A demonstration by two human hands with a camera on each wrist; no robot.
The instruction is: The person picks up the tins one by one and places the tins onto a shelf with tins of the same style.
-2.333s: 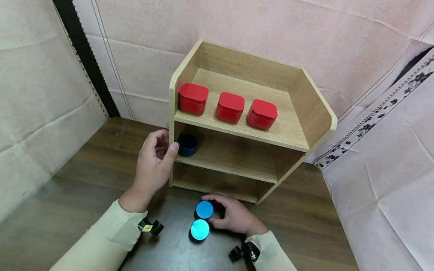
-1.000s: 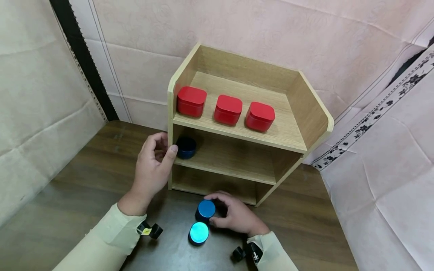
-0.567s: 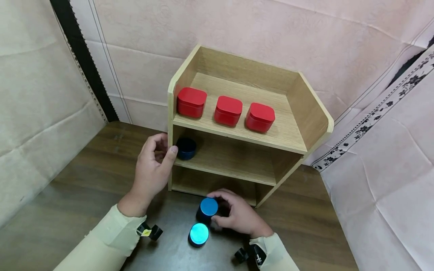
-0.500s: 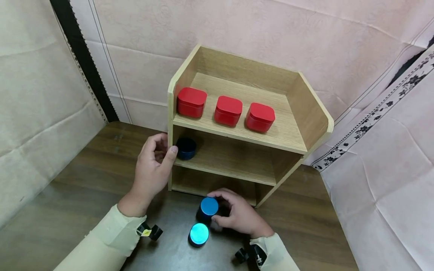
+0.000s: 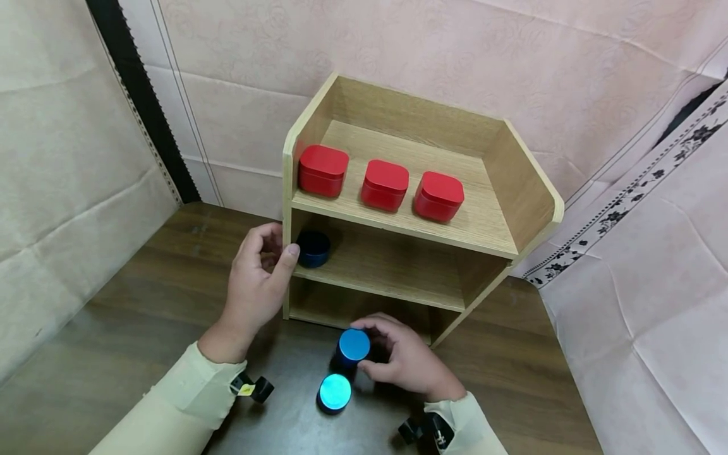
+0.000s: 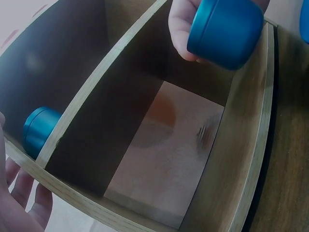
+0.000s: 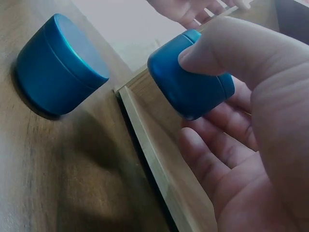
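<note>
My right hand (image 5: pixel 406 357) grips a round blue tin (image 5: pixel 354 345) between thumb and fingers. In the right wrist view this tin (image 7: pixel 166 77) is raised off the table beside the shelf's bottom edge. A second blue tin (image 5: pixel 334 393), its lid shining, stands upright on the table just in front. My left hand (image 5: pixel 253 284) holds the left side panel of the wooden shelf (image 5: pixel 288 221), the thumb at its front edge and the fingers on the outer side. Next to that thumb, a third blue tin (image 5: pixel 313 249) sits at the left end of the middle level.
Three red tins, the left one (image 5: pixel 323 170), the middle one (image 5: pixel 385 185) and the right one (image 5: pixel 438 196), stand in a row on the top level. Pale cloth (image 5: pixel 426 44) hangs behind the shelf and on both sides. Dark wooden table (image 5: pixel 142 316) surrounds the shelf's base.
My right hand has lifted one blue tin from beside the other and moved it slightly right and towards the shelf. The left hand stays at the side panel.
</note>
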